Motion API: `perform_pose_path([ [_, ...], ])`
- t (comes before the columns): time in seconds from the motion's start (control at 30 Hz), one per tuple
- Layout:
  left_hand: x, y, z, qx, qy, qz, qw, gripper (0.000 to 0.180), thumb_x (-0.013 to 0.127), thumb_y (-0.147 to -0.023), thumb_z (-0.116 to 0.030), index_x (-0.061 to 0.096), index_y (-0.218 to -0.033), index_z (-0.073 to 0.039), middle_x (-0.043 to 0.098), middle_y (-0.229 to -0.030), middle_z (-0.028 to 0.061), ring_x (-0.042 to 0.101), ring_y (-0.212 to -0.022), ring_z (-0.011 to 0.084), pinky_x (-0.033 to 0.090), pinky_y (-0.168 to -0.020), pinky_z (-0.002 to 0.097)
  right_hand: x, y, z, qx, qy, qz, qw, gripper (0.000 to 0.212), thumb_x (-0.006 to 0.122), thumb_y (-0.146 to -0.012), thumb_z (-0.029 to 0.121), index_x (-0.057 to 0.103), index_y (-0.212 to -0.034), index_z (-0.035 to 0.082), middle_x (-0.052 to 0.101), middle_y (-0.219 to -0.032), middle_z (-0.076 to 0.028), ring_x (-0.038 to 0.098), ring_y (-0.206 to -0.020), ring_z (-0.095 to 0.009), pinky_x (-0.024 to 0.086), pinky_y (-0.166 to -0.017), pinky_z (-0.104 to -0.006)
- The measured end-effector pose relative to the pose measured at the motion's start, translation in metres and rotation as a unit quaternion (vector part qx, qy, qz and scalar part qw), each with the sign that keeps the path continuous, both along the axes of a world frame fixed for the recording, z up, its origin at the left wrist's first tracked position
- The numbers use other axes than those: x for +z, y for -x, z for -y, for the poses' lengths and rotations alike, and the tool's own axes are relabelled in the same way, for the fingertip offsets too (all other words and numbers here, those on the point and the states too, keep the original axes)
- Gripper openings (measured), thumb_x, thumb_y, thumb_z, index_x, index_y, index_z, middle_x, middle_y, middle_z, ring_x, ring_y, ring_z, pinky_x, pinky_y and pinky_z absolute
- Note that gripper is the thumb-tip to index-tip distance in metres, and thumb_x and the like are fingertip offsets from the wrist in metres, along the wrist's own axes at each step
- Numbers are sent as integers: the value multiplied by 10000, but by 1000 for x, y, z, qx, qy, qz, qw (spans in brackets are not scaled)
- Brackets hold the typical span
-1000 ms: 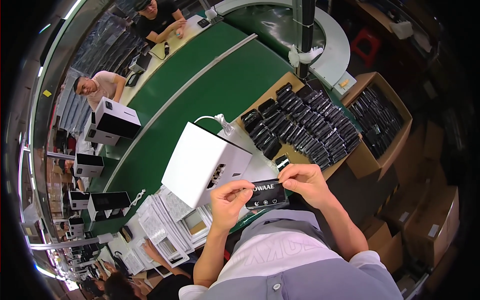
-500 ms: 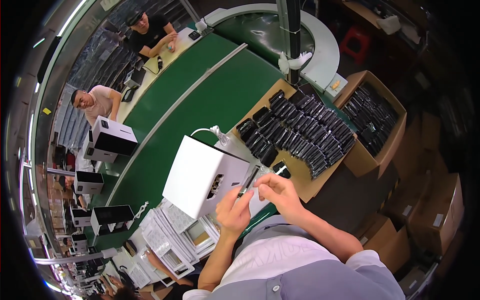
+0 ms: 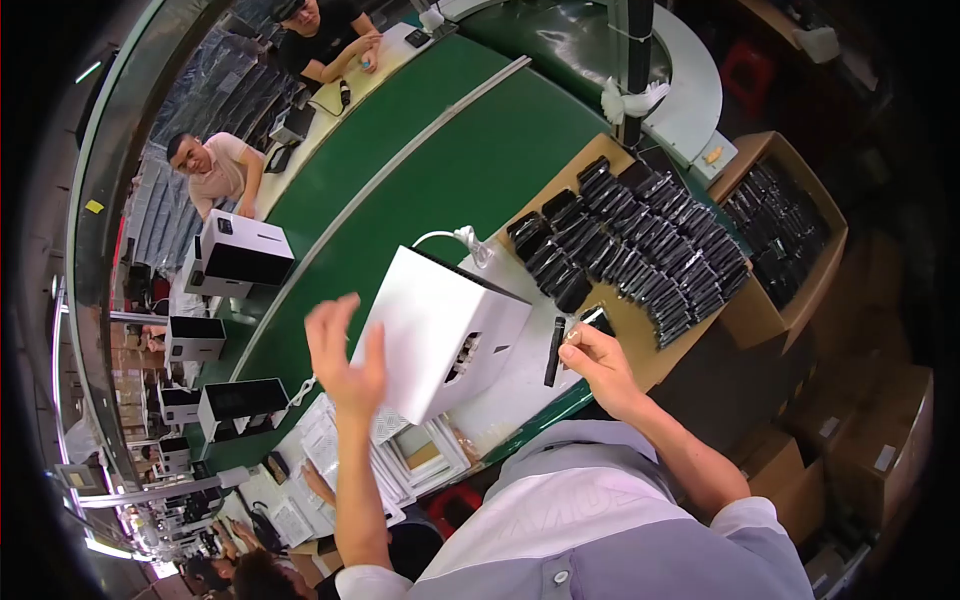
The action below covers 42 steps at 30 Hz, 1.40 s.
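A white box-shaped appliance (image 3: 425,325) with an opening in its side stands tilted in the view on the worktable. Beside its left face, my left hand (image 3: 345,355) is raised with fingers spread, holding nothing. My right hand (image 3: 605,370) is right of the appliance, its thumb and fingers pinched together at the edge of a slim black bar (image 3: 553,352). Just beyond that hand lies a black piece in clear wrap (image 3: 598,318). A large heap of black pieces in clear plastic bags (image 3: 640,245) covers a cardboard sheet (image 3: 655,370).
An open carton (image 3: 835,235) of bagged black pieces stands at the right. A green conveyor (image 3: 400,210) runs behind the appliance, with more white appliances (image 3: 240,250) at the left. White frames (image 3: 435,450) are stacked nearby. Two people sit across the line.
My left hand has let go of the slim black bar and moved left to the appliance. My right hand has stayed by the bar, and the clear wrapping no longer shows around it. The view has shifted.
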State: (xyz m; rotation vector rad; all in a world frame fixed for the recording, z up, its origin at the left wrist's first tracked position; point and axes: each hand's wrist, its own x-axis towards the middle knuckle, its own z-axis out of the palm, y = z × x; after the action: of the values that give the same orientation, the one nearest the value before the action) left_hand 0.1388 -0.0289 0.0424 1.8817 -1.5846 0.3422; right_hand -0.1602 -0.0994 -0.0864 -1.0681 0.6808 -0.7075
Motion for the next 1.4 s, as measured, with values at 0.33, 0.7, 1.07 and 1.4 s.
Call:
perform_pose_path([
  [0.33, -52, -86, 21, -62, -315, -536, 781, 294, 646, -1000, -242, 701, -989, 46, 710, -870, 31, 607, -724, 62, 477, -662, 226, -18, -36, -17, 21, -89, 61, 994, 213, 587, -1021, 170, 547, -864, 32, 528, -811, 4, 519, -776, -89, 437, -737, -271],
  [0.7, -60, -14, -43, 87, -166, -648, 739, 380, 523, -1065, -268, 609, -1207, 74, 708, -1125, 131, 695, -962, 170, 555, -860, 301, -11, -54, 8, 76, -66, 77, 992, 232, 566, -1036, 175, 506, -851, 47, 475, -769, 44, 413, -721, -37, 362, -636, -245],
  [1.07, -55, -2, -9, 76, -161, -531, 828, 562, 569, -1038, -244, 360, -1486, 23, 534, -1393, 162, 550, -1230, 208, 420, -1060, 332, 1, -66, 35, 124, 15, 43, 991, 272, 604, -968, 166, 471, -787, 10, 488, -650, -28, 409, -616, -109, 370, -567, -321],
  [1.4, -61, -2, 1, 76, -186, -520, 831, 643, 578, -1021, -298, 324, -1513, 30, 525, -1378, 141, 512, -1231, 204, 379, -1083, 338, 12, -75, 56, 177, 30, 28, 983, 264, 586, -952, 158, 455, -776, 11, 483, -642, -65, 421, -594, -153, 372, -555, -352],
])
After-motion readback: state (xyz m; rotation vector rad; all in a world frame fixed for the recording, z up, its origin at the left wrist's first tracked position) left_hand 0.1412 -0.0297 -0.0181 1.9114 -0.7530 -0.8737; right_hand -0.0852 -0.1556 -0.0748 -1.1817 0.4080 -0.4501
